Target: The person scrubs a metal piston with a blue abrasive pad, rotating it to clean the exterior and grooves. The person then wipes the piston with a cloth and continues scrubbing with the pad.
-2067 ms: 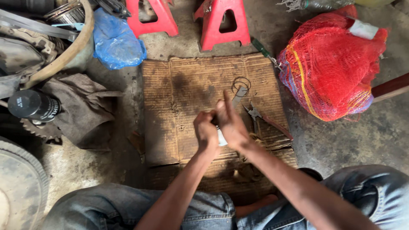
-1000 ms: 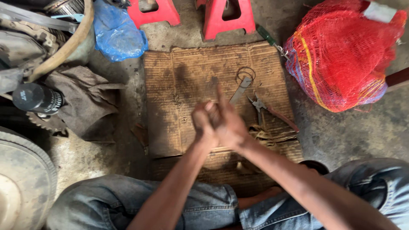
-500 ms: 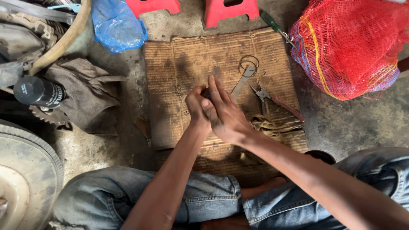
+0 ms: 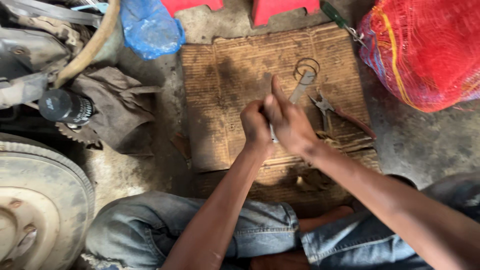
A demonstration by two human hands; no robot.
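Both my hands meet over a worn sheet of cardboard (image 4: 225,75) on the floor. My left hand (image 4: 255,127) is curled into a fist around a small pale metal part (image 4: 272,134), which barely shows between the hands. My right hand (image 4: 292,124) presses against the same part, its index finger pointing straight up. Just beyond the fingers lie a flat steel wrench (image 4: 302,89), a thin wire ring (image 4: 306,65) and red-handled pliers (image 4: 342,114).
A red mesh sack (image 4: 425,50) fills the top right, with a green screwdriver (image 4: 336,15) beside it. Red stands (image 4: 285,9) and a blue plastic bag (image 4: 150,25) sit at the top. To the left are a black cylinder (image 4: 67,106), a dark rag (image 4: 122,107) and a large metal wheel (image 4: 35,200).
My hands stay pressed together on the small part and sit a little further up the cardboard, closer to the wrench. The view has drifted down and left.
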